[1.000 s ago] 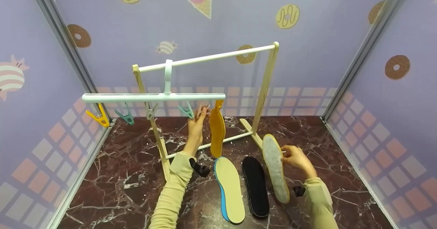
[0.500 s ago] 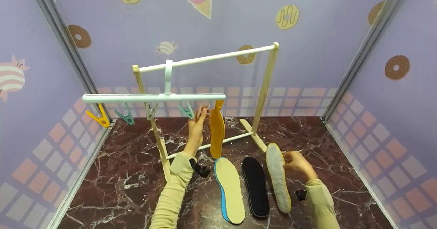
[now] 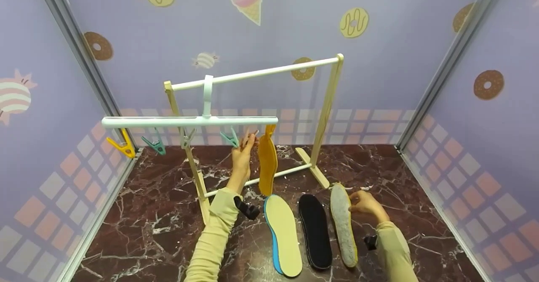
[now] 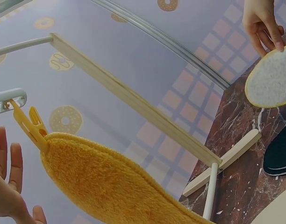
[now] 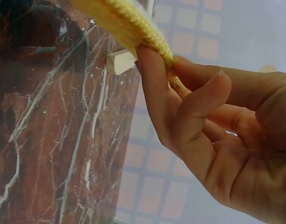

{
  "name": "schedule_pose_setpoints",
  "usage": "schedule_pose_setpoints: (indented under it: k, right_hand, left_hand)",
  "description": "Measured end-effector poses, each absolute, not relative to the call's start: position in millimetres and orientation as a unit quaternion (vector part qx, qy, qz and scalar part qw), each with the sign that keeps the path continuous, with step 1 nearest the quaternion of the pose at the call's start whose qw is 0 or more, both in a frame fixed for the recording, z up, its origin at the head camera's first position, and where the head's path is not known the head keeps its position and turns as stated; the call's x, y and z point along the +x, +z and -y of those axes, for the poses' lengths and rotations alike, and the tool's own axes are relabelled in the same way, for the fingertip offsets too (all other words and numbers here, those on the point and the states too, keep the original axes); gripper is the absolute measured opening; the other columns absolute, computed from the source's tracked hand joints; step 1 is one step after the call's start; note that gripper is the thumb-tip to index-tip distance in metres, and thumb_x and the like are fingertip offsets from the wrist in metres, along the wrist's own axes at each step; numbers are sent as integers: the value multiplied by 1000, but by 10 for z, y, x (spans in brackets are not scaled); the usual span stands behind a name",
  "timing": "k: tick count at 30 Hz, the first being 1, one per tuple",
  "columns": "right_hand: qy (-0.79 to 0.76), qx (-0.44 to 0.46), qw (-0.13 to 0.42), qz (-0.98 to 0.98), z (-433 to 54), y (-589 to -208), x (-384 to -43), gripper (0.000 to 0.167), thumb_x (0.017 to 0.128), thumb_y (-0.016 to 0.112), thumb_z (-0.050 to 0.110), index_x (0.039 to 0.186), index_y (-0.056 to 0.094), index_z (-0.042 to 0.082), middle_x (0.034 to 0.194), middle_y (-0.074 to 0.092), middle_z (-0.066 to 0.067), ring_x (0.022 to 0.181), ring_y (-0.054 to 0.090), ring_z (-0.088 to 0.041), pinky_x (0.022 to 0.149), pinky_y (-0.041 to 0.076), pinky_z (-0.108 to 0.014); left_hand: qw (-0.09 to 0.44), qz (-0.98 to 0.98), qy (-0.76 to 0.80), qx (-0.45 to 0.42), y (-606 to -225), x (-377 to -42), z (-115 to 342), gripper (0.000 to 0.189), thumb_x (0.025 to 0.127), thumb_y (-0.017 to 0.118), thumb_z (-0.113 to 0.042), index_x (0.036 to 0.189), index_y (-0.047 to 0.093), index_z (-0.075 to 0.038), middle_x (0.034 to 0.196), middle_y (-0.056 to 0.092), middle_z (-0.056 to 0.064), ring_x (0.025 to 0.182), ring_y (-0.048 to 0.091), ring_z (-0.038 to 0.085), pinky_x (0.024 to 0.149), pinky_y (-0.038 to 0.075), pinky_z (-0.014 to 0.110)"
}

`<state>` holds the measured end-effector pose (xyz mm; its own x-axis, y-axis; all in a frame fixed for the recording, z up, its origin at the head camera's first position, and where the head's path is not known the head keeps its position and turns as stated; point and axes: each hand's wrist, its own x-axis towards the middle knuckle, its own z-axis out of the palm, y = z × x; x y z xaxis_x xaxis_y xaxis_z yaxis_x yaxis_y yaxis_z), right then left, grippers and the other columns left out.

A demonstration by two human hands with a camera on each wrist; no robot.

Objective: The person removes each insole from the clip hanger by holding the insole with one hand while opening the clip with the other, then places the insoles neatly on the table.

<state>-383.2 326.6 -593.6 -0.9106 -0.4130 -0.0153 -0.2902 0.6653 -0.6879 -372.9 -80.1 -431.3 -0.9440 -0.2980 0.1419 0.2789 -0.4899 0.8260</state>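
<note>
My right hand [image 3: 365,203] pinches the edge of a grey fuzzy insole [image 3: 343,227] with a yellow rim, right of a black insole [image 3: 316,231]. In the right wrist view, thumb and fingers meet at the yellow edge [image 5: 157,39]. Under the pale green hanger [image 3: 236,121], a yellow fuzzy insole [image 4: 105,177] hangs from a yellow clip [image 4: 31,123]. My left hand [image 3: 241,160] is raised between that insole and a teal clip [image 3: 230,136]. Its fingers look loosely extended in the left wrist view, with nothing held between those visible.
A cream insole [image 3: 284,231] lies overlapping a blue one [image 3: 276,252] on the dark marbled table [image 3: 143,231]. The hanger hooks over the rack's top bar [image 3: 269,69]. More clips, including a yellow one [image 3: 124,144], dangle at its left. A wooden rack foot [image 3: 318,174] stands behind the insoles.
My right hand has brought the grey insole down and nearer, beside the black insole. The left hand and the hanging yellow insole have stayed in place.
</note>
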Motion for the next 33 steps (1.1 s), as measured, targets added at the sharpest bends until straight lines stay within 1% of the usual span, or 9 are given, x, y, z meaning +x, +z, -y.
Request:
schedule_pose_setpoints:
  k: [3, 5, 9, 12, 15, 19, 23, 27, 33]
  right_hand:
    - [-358, -174, 87, -913, -3194, -5870, -3756, 27, 73, 70, 12, 94, 63, -3, 80, 66, -14, 69, 61, -21, 56, 49, -29]
    - [-331, -128, 100, -929, -2991, -5553, -3525, 26, 74, 67, 4, 95, 60, -10, 84, 64, -21, 72, 61, -26, 60, 50, -34]
    - [-322, -92, 93, -938, -2804, -5275, -3309, 24, 71, 65, -2, 92, 60, -12, 83, 63, -21, 73, 60, -24, 62, 51, -34]
    - [-327, -80, 93, -937, -2815, -5292, -3309, 22, 70, 66, -1, 91, 62, -9, 83, 64, -19, 76, 60, -26, 66, 50, -38]
    - [-326, -62, 93, -939, -2841, -5336, -3334, 22, 70, 67, -1, 91, 63, -8, 85, 64, -19, 77, 59, -26, 69, 49, -40]
    - [-360, -40, 104, -926, -2866, -5394, -3346, 22, 69, 65, -4, 90, 62, -10, 88, 62, -21, 72, 58, -21, 64, 51, -36]
    - [-375, -26, 103, -921, -2873, -5459, -3354, 20, 67, 63, -7, 87, 63, -9, 79, 62, -16, 63, 56, -15, 57, 52, -32]
    - [-423, 6, 124, -897, -2869, -5512, -3355, 22, 68, 60, -11, 90, 60, -11, 74, 58, -12, 57, 57, -16, 56, 53, -35]
    - [-455, 30, 128, -881, -2873, -5571, -3343, 22, 68, 57, -15, 90, 57, -14, 73, 58, -14, 56, 58, -15, 57, 54, -37]
  left_hand:
    - [173, 467, -867, 12, -4307, -3720, 795, 15, 87, 56, -9, 76, 65, -16, 65, 66, -5, 65, 60, 9, 98, 33, 42]
    - [178, 459, -870, 10, -4304, -3714, 791, 16, 87, 56, -8, 76, 65, -16, 65, 66, -4, 64, 60, 8, 98, 32, 43]
    - [182, 448, -875, 24, -4290, -3702, 779, 21, 86, 56, -7, 67, 59, -16, 61, 63, -5, 63, 58, 8, 93, 36, 37]
    - [181, 444, -877, 36, -4278, -3701, 771, 26, 85, 57, -6, 61, 53, -16, 58, 61, -6, 62, 58, 9, 85, 39, 30]
    - [181, 442, -878, 36, -4277, -3703, 771, 26, 86, 56, -6, 61, 53, -17, 57, 60, -7, 62, 57, 9, 82, 39, 28]
    - [182, 448, -875, 32, -4279, -3699, 771, 27, 86, 55, -7, 61, 52, -16, 57, 59, -8, 63, 56, 8, 84, 37, 27]
    - [187, 449, -873, 30, -4276, -3703, 767, 29, 86, 55, -6, 60, 47, -16, 57, 59, -9, 63, 56, 7, 84, 37, 26]
    - [189, 444, -875, 34, -4277, -3710, 765, 29, 86, 56, -5, 61, 48, -17, 57, 59, -10, 64, 56, 7, 83, 37, 25]
    - [191, 448, -873, 34, -4292, -3705, 761, 28, 85, 56, -6, 60, 50, -17, 56, 58, -8, 62, 55, 7, 85, 35, 27]
